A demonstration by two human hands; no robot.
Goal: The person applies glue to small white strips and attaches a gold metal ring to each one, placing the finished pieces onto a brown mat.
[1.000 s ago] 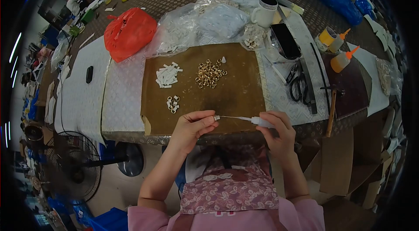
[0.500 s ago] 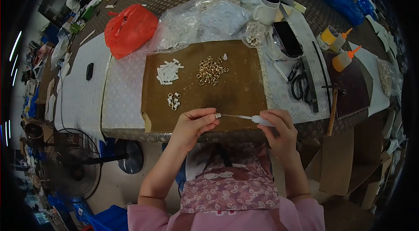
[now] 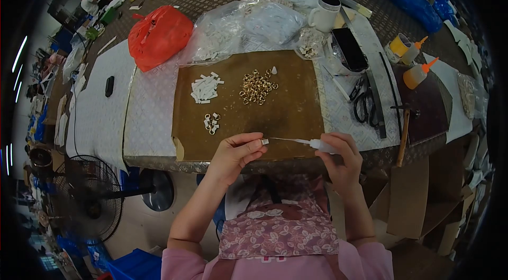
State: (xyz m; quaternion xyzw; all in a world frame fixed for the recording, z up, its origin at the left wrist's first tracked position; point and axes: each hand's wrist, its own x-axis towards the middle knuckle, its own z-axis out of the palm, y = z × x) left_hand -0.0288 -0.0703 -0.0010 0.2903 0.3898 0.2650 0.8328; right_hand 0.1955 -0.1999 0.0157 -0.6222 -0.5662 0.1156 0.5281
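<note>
Pinched in the fingertips of my left hand [image 3: 238, 154] is a small white tab [image 3: 265, 142]. My right hand [image 3: 341, 159] is closed around a small white glue bottle [image 3: 323, 146], whose long thin nozzle points left with its tip near the tab. Beyond my hands lies a brown work mat [image 3: 238, 116]. On it are a pile of white strips [image 3: 206, 88], a heap of gold metal clasps [image 3: 257, 87] and, nearer, a small group of clasps with white tabs [image 3: 211, 123]. A small white cap [image 3: 274, 70] stands beside the heap.
Behind the mat are a red plastic bag [image 3: 160, 37], clear bags [image 3: 219, 34] and a white mug [image 3: 324, 15]. To the right lie a phone [image 3: 349, 48], scissors [image 3: 365, 106], a hammer [image 3: 404, 134] and orange-tipped bottles [image 3: 418, 74]. A fan [image 3: 90, 200] stands at lower left.
My right hand has moved slightly right with the glue bottle, drawing the nozzle tip a little away from the tab. My left hand keeps its pinch, almost unmoved.
</note>
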